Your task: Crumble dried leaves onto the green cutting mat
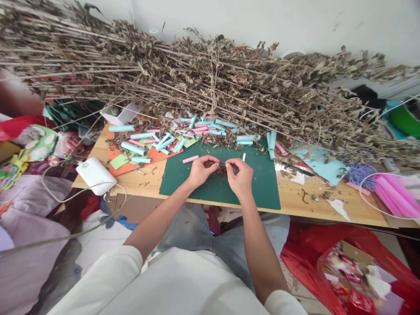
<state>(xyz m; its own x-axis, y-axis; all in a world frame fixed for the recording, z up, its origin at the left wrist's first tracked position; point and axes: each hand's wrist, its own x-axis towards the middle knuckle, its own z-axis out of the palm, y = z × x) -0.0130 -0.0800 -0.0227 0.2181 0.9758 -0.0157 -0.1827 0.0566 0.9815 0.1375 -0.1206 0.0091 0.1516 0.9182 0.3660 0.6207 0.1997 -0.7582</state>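
The table (305, 199) is pale wood with a smooth, lightly shiny top. On it lies a dark green cutting mat (262, 188), matt and even. At 12 o'clock from the mat, the rolled tubes (164, 142) look like thin matt paper in blue and pink. The dry branches (210, 83) are rough and brittle, with crumpled brown leaves. At 9 o'clock, a white box (95, 175) looks like smooth glossy plastic. At 4 o'clock, the red bag (370, 245) is shiny plastic film.
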